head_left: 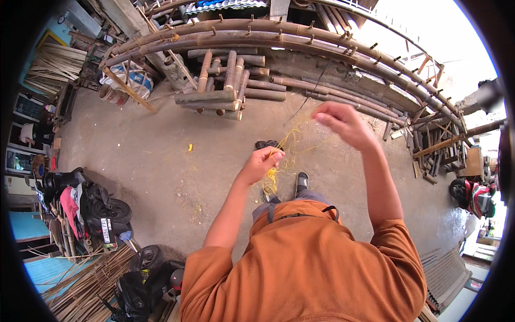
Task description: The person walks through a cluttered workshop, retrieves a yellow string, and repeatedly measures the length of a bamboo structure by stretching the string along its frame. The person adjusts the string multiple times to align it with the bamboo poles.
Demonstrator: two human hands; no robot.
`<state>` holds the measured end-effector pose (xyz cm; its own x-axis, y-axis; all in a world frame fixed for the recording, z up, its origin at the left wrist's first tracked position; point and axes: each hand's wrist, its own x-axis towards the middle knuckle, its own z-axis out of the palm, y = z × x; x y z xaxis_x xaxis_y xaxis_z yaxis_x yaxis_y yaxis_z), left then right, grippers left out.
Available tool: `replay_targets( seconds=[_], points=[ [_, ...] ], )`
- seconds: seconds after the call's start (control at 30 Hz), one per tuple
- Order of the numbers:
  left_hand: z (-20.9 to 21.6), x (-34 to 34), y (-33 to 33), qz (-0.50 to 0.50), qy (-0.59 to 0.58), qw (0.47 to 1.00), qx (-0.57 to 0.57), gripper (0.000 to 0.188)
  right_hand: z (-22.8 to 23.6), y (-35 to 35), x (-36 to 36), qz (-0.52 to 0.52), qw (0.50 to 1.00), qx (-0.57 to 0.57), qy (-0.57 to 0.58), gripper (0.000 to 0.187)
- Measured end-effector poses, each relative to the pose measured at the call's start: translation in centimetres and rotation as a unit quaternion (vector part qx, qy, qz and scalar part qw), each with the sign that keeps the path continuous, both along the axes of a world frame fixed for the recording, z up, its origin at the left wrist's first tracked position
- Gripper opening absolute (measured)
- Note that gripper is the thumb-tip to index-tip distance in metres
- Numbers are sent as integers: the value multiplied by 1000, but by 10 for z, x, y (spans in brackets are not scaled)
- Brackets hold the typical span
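1. The left hand (261, 165) is nearly closed, thumb against fingers, around yellow strands (272, 181), which stick out above it and hang below it. If this pinch becomes loose, the strands could slip and fall to the floor (161, 177).
2. The right hand (348, 126) is raised, well apart from the left, with fingers bent and tips close together. I cannot tell if it holds a fine strand. If it does, too strong a pull could perhaps break it.
3. The upper ends are thin and spread in several directions, so they could tangle together.
4. The hanging part appears near the shoe (302, 180); a careless step might catch any long end.
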<state>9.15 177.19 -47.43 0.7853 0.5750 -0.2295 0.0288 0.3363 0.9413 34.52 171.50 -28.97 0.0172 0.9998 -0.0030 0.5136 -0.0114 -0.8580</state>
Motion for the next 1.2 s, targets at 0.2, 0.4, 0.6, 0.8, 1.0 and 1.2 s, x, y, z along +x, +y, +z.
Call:
replay_targets(
  seconds=[0.2, 0.4, 0.6, 0.8, 1.0, 1.2],
  points=[
    [6, -49, -3, -74, -38, 994, -65, 13, -22, -53, 91, -211, 977, -16, -39, 18],
    [30, -54, -26, -59, -4, 990, -132, 25, -17, -109, 140, -309, 950, 26, -26, 19],
    [39, -49, -44, -57, 19, 993, -106, 34, -22, -194, 167, -295, 933, -49, -202, 36],
    [62, -32, -56, 203, -332, 890, -237, 36, -92, -331, 199, -389, 909, -5, -149, 41],
    [115, 20, -101, 268, -344, 880, -187, 36, -156, -458, 157, -518, 850, -44, -82, 42],
    [135, 68, -138, 210, -324, 914, -125, 36, -172, -591, 147, -630, 767, -3, -120, 35]
  ],
)
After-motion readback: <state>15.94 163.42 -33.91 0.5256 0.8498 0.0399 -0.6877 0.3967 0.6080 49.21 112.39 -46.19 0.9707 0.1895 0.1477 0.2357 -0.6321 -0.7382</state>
